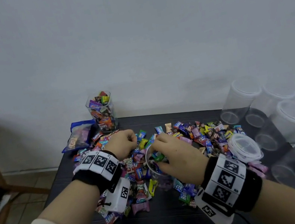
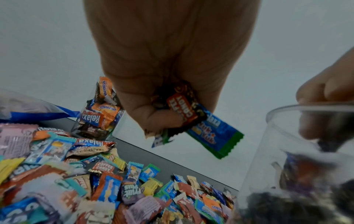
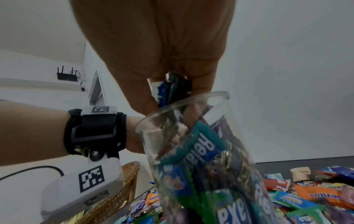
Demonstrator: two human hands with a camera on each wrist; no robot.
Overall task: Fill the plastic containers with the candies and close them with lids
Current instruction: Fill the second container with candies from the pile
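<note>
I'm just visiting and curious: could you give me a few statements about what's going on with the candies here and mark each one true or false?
1. The left hand grips several candies. True.
2. The right hand is over the cup at the table's middle. True.
3. The square jar at the back is empty. False: it is full of candies.
4. The jars on the right hold candies. False: they look empty.
5. The loose lid sits on the cup. False: it lies right of the cup.

A table (image 1: 97,168) fills the lower middle of the head view, with loose candies (image 1: 201,133) spread across its centre. A filled jar (image 1: 102,112) stands at the table's upper left, beside a bag (image 1: 79,135). Empty containers (image 1: 239,99) stand along the right edge, a lid (image 1: 244,147) just left of them, and an open cup (image 1: 155,166) sits among the candies at centre.
</note>
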